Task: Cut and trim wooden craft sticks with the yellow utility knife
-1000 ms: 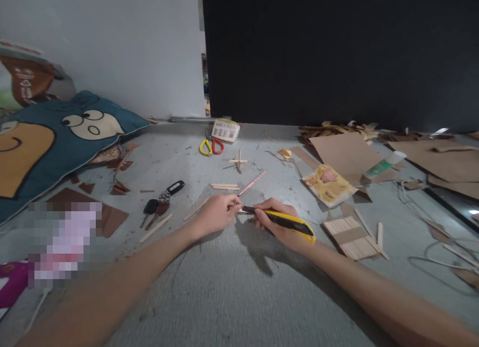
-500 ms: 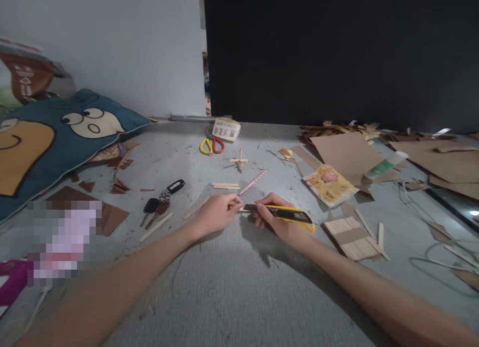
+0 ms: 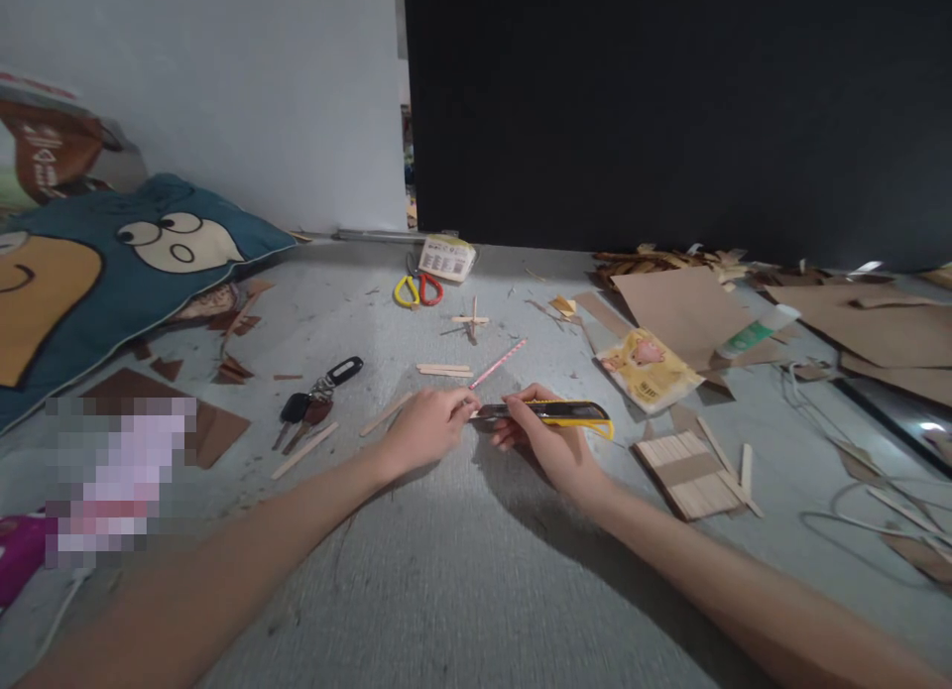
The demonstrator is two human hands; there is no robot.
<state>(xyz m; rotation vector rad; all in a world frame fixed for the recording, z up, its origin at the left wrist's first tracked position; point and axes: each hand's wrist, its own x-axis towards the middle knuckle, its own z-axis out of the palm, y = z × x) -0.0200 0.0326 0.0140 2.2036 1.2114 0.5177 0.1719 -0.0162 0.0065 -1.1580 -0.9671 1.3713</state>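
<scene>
My right hand (image 3: 546, 436) is closed round a yellow and black utility knife (image 3: 576, 411), its blade end pointing left. My left hand (image 3: 427, 429) is closed, fingertips pinched together right at the blade. A small pale piece shows there, but the fingers hide most of it. Just beyond the left fingertips a pink striped stick (image 3: 500, 362) slants away; I cannot tell whether they touch it. Craft sticks (image 3: 444, 370) lie behind the left hand, and another craft stick (image 3: 385, 413) is partly covered by it. Farther back stands a small cross of sticks (image 3: 471, 319).
Scissors (image 3: 417, 290) and a white packet (image 3: 447, 259) lie at the back. Keys (image 3: 316, 397) are to the left, near a cushion (image 3: 149, 263). On the right are a banded stick bundle (image 3: 688, 474), a yellow packet (image 3: 649, 367), a glue stick (image 3: 759, 332) and cardboard (image 3: 673, 307).
The utility knife has tilted nearer to level, its rear end rising a little as my right hand turned. My left hand keeps its pinch. The whole view has shifted slightly.
</scene>
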